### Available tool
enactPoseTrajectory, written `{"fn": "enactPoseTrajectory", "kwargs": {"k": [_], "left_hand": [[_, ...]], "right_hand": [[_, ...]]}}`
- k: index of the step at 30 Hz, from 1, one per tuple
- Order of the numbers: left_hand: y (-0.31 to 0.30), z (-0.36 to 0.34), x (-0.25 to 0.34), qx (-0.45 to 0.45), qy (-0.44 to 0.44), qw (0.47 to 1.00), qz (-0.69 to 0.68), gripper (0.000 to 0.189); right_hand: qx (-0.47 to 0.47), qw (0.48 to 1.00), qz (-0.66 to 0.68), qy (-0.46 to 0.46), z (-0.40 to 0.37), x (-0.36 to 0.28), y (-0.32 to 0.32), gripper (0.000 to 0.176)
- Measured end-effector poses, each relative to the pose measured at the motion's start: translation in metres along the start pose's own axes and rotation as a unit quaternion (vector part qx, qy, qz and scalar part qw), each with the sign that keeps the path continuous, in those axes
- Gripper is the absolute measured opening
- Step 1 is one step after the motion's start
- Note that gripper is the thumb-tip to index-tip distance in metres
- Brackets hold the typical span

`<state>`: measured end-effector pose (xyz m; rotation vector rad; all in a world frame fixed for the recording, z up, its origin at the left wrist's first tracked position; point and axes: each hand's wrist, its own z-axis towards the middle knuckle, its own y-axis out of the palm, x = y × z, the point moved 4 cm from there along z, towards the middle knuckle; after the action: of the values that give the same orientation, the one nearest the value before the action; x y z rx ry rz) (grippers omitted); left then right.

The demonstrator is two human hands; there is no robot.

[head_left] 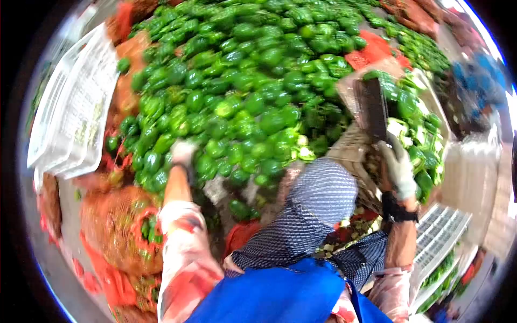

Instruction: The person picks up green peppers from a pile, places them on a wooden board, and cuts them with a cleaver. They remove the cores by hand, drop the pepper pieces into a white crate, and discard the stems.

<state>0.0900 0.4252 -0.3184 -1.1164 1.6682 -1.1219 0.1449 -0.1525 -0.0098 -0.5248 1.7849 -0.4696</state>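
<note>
Basically, green peppers [242,81] heaped, white crates [70,118] at left edge.
Grip unclear on left hand [183,152], touching heap; right hand [401,171] clenches cleaver [374,107].

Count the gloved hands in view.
2. Left hand on the green pepper pile, centre-left; right hand gripping a cleaver, right. Others may be hidden in the blurred upper right.

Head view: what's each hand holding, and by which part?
Right hand grips a cleaver by its handle, blade up. Left hand rests on the green peppers; a grip cannot be told.
</note>
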Motion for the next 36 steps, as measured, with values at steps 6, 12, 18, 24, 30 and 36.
{"fn": "enactPoseTrajectory", "kwargs": {"k": [6,12,18,24,30,36], "left_hand": [[0.007,-0.023,-0.023,-0.008,0.042,0.996,-0.082,0.071],[0.074,0.009,-0.041,-0.14,-0.364,0.668,-0.634,0.074],[0.032,-0.009,-0.005,-0.051,-0.475,0.58,-0.659,0.072],[-0.051,-0.021,0.054,0.05,-0.303,0.394,-0.866,0.058],[-0.321,0.009,0.176,0.03,0.038,0.583,-0.811,0.069],[-0.495,0.001,0.365,-0.089,0.202,0.75,-0.624,0.063]], "right_hand": [[0.018,0.986,-0.137,-0.091,0.001,0.023,-0.003,0.048],[0.063,0.969,-0.186,-0.152,-0.022,0.009,0.0,0.036],[0.064,0.995,-0.014,-0.075,-0.1,-0.001,-0.038,0.04],[0.157,0.987,-0.034,-0.013,-0.198,0.061,-0.075,0.045],[0.267,0.958,0.049,0.096,-0.266,0.116,-0.094,0.044],[0.309,0.929,-0.183,-0.096,-0.303,0.153,-0.09,0.042]]}}
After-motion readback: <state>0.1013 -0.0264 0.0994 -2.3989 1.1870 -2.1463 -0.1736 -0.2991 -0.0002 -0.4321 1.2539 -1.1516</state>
